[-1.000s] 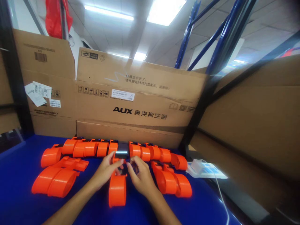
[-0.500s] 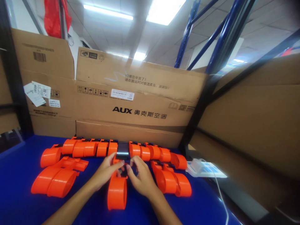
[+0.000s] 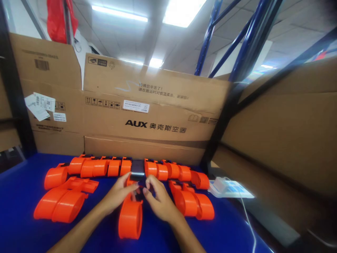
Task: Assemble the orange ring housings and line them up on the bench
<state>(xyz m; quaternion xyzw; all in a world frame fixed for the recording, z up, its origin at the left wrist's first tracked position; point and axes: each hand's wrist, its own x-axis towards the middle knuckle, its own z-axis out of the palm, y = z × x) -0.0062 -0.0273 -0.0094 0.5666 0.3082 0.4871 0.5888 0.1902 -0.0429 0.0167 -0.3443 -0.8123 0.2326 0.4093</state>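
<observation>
My left hand [image 3: 119,193] is closed around the upper end of an orange plastic piece with a wide ring [image 3: 130,220], which hangs toward me below the fingers. Close against it, my right hand [image 3: 159,198] has its fingers curled and thumb bent in at a small dark part [image 3: 142,183] on that same piece. The fingers partly hide this part. Just behind both hands stands a dark, shiny block [image 3: 138,168].
Similar orange ring pieces with dark clips [image 3: 114,168] line the back of the blue table [image 3: 100,232]. More lie at left [image 3: 59,207] and right [image 3: 191,202]. A white power strip [image 3: 231,189] with a cable sits right. A cardboard wall [image 3: 110,121] stands behind.
The orange piece's ring has tipped slightly down and toward me. Both hands stay nearly in place, with the right fingers shifting slightly at the dark part.
</observation>
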